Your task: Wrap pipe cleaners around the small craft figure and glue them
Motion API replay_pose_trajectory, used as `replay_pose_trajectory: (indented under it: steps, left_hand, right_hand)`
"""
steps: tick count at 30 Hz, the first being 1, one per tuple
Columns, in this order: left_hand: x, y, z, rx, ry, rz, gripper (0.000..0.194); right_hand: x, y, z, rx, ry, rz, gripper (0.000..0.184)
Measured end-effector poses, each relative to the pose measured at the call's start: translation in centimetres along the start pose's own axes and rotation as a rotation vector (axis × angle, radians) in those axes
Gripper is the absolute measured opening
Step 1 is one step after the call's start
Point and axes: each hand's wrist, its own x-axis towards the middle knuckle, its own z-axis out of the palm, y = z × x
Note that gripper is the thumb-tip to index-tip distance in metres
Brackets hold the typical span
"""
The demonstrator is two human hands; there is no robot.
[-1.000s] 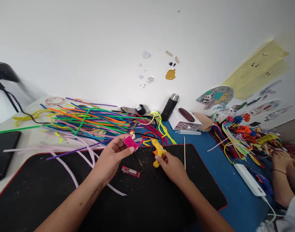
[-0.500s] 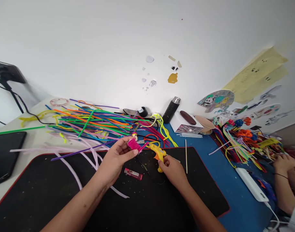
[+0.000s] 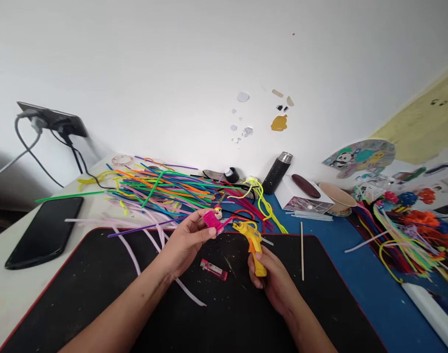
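Between the fingers and thumb of my left hand [image 3: 189,240] is a small pink figure [image 3: 212,221] of fuzzy pipe cleaner, with a pale round head and a pink strand pointing right. My right hand [image 3: 268,269] grips the handle of a yellow glue gun [image 3: 254,240] with an orange trigger. The gun's nozzle points up and left, close to the figure's pink strand; I cannot tell whether they touch. Below, a pink lighter [image 3: 213,269] lies on the black mat [image 3: 165,323]. A thin wooden stick [image 3: 302,251] lies right of my right hand.
A heap of colourful pipe cleaners [image 3: 172,189] lies behind my hands. Farther back stand a black thermos [image 3: 278,172] and a white box [image 3: 301,200]. A black phone [image 3: 45,233] is at left, a white power strip [image 3: 430,309] at right. More pipe cleaners [image 3: 411,235] pile up at right.
The view has turned left, so things sit farther right. My right hand has shifted its hold lower on the glue gun, which is now more upright. The other person's hand has left the view.
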Motion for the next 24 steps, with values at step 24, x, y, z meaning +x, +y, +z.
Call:
replay_pose_trajectory:
  steps: [24]
  left_hand:
    - [0.5,0.7,-0.9,0.288,0.080,0.261,0.041]
  right_hand:
    - [3.7,-3.1,2.9,0.182,-0.162,-0.073,0.041]
